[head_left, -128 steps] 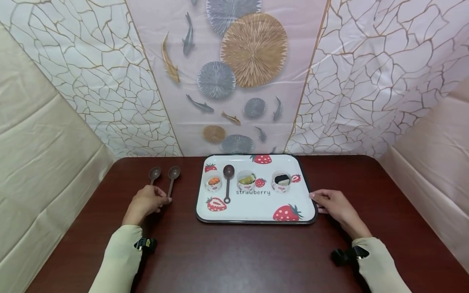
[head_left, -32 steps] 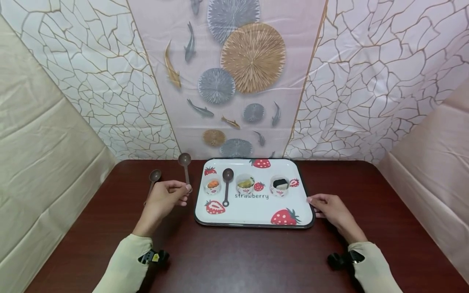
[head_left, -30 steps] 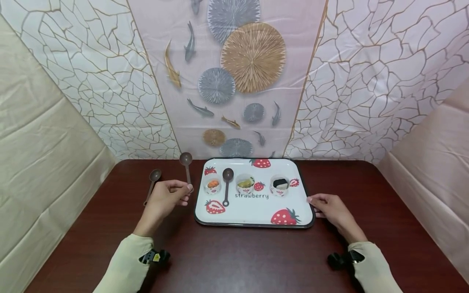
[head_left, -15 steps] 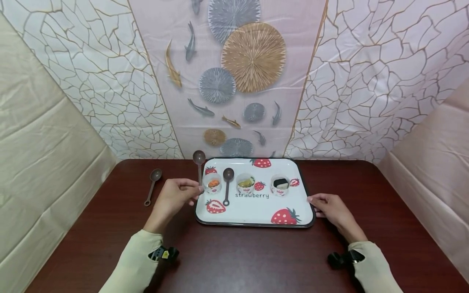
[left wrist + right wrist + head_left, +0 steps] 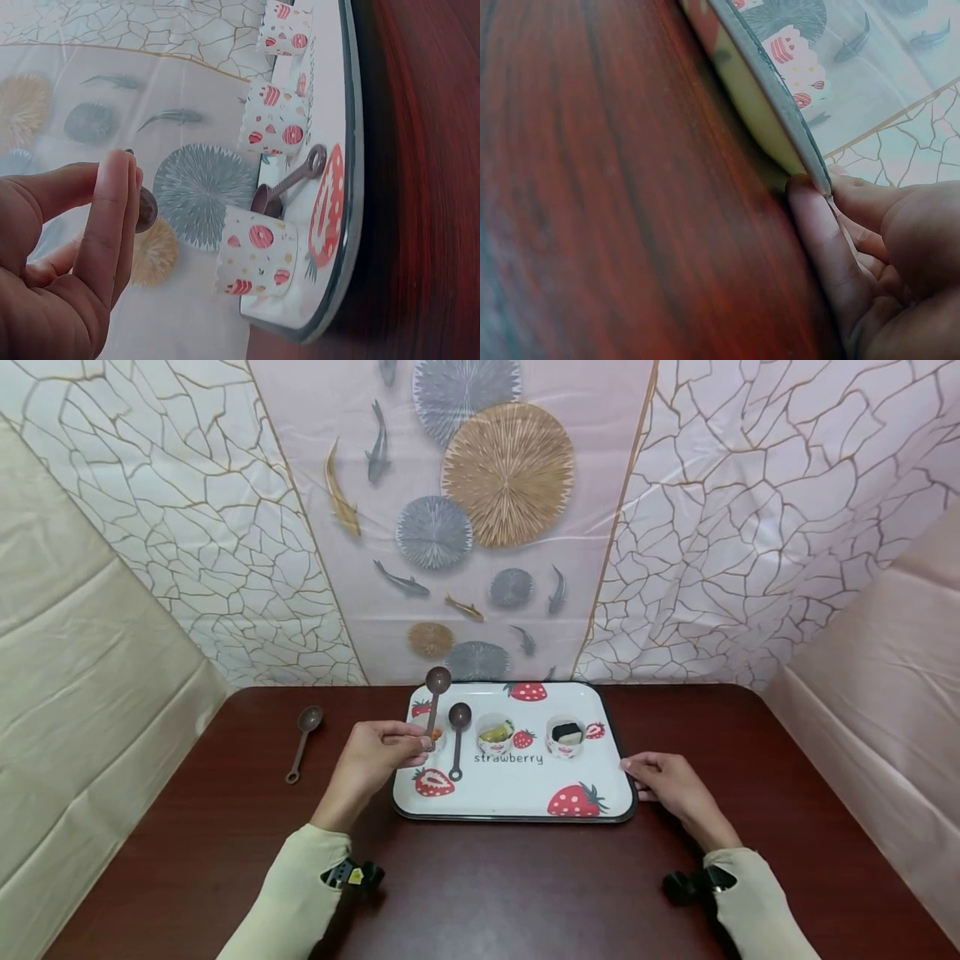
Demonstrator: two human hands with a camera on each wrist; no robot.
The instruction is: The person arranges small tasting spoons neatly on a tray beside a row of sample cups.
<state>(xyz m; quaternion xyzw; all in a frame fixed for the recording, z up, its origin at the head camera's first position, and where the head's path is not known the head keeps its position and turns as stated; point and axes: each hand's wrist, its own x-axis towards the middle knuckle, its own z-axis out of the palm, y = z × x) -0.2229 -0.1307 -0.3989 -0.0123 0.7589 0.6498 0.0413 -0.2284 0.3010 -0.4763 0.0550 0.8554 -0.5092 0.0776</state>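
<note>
My left hand (image 5: pixel 378 758) pinches the handle end of a brown measuring spoon (image 5: pixel 438 681), holding it raised over the left part of a white strawberry-print tray (image 5: pixel 510 793). In the left wrist view, the fingers hide most of that spoon. A second brown spoon (image 5: pixel 456 750) lies on the tray between the left and middle paper cups. The left cup (image 5: pixel 259 251), with something orange in it, is partly covered by my hand in the head view. At the tray's right edge, my right hand (image 5: pixel 675 789) grips the rim, thumb on top and a finger underneath.
The middle cup (image 5: pixel 495 737) holds a yellow-green piece; the right cup (image 5: pixel 565 739) holds a black-and-white one. A third brown spoon (image 5: pixel 303 739) lies on the dark wooden table (image 5: pixel 480 893), left of the tray. A patterned cloth (image 5: pixel 510 477) hangs behind.
My left hand has picked up one of the two spoons left of the tray and carried it rightward, over the tray's left side. My right hand stays at the rim.
</note>
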